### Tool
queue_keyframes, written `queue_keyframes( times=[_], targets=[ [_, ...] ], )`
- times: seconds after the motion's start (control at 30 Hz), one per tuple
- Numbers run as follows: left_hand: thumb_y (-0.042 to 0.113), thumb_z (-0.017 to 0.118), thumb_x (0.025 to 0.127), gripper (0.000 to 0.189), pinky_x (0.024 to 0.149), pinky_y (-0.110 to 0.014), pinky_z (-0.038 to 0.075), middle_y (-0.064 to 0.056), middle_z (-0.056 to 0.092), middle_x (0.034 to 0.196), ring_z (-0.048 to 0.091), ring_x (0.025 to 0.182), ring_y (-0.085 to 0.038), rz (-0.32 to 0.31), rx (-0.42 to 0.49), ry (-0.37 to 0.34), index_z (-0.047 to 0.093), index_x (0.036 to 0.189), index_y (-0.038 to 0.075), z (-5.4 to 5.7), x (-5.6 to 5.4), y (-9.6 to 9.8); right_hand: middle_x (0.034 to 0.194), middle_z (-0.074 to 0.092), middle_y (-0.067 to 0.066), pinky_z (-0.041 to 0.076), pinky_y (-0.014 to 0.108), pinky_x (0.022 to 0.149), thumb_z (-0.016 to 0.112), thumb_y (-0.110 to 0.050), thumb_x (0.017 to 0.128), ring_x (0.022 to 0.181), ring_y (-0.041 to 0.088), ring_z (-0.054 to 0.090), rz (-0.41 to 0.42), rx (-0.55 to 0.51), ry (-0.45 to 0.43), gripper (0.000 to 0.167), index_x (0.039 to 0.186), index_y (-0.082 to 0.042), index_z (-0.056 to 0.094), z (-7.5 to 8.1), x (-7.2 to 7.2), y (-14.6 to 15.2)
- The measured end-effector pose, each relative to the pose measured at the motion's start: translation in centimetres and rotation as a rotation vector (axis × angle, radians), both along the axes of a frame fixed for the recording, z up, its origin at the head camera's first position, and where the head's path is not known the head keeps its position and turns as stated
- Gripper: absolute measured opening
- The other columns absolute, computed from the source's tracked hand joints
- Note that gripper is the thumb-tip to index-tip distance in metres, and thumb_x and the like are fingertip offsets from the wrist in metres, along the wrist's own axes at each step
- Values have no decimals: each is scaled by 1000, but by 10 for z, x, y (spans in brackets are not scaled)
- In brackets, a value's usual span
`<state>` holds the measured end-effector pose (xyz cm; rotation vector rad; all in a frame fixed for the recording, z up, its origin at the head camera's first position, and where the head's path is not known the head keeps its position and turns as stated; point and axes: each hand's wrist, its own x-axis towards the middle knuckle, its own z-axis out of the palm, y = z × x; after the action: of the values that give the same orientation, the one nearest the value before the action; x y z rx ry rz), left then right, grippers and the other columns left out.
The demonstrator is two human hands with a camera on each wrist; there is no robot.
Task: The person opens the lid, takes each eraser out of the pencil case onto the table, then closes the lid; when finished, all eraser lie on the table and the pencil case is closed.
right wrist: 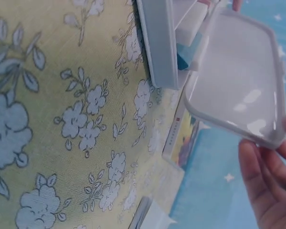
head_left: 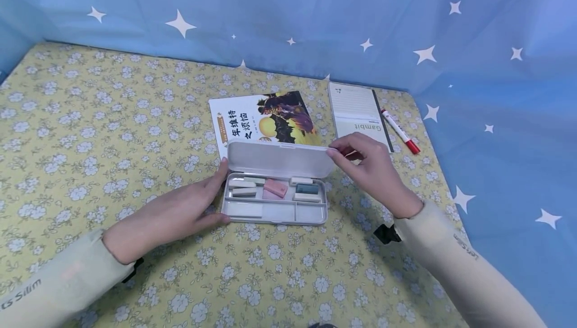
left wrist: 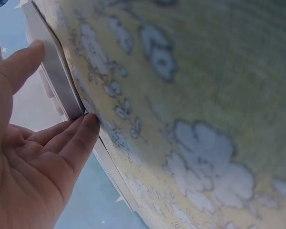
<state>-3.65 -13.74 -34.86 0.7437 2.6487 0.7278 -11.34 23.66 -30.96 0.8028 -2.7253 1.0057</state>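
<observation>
A white plastic pencil case (head_left: 278, 213) stands on the table with its hinged lid (head_left: 279, 160) raised at the back. Inside its rear compartment lie a pink eraser (head_left: 276, 188), a teal-sleeved eraser (head_left: 307, 188) and several white eraser-like blocks (head_left: 243, 192). My left hand (head_left: 176, 215) holds the case's left end, thumb at the near corner and fingers at the far side; the left wrist view shows the thumb on the case wall (left wrist: 62, 78). With thumb and fingers, my right hand (head_left: 371, 170) pinches the lid's upper right corner, seen also in the right wrist view.
Behind the lid lies a picture-covered book (head_left: 288, 117), partly hidden by it. Farther right are a notepad (head_left: 356, 110) and a white marker with a red cap (head_left: 400, 131). A floral cloth (head_left: 112, 168) covers the table, and a blue starry curtain (head_left: 288, 12) hangs behind.
</observation>
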Motion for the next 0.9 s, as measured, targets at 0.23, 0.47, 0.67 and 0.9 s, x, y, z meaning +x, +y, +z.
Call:
queue_keyframes(
  times=[0.23, 0.47, 0.67, 0.9],
  targets=[
    [41, 72, 98, 106, 115, -56, 51, -24, 33, 167, 53, 143, -44, 5, -18, 4, 2, 167, 2, 0, 0, 1, 97, 74, 7, 55, 5, 74, 70, -8, 100, 86, 15, 68, -51, -25, 61, 12, 109, -7, 78, -5, -5, -3],
    [42, 72, 98, 101, 115, -57, 51, -24, 35, 167, 54, 142, -45, -8, -38, 18, 10, 167, 2, 0, -1, 1, 106, 75, 10, 54, 1, 77, 68, -7, 101, 94, 20, 72, -67, -14, 56, 16, 114, -5, 77, -13, -8, -2],
    [41, 73, 98, 100, 112, -56, 54, -24, 35, 167, 58, 138, -45, -22, -36, 27, 13, 167, 2, -1, -4, 1, 110, 74, 11, 53, 0, 78, 68, -7, 101, 96, 21, 73, -73, -8, 61, 19, 119, -6, 77, -18, -8, 0],
    [41, 73, 98, 99, 110, -55, 56, -23, 36, 167, 60, 136, -44, -26, -42, 37, 15, 166, 0, 0, -4, 1, 110, 73, 11, 53, 0, 80, 67, -7, 102, 96, 23, 72, -60, -24, 60, 21, 121, -6, 76, -17, -5, 1]
  ],
)
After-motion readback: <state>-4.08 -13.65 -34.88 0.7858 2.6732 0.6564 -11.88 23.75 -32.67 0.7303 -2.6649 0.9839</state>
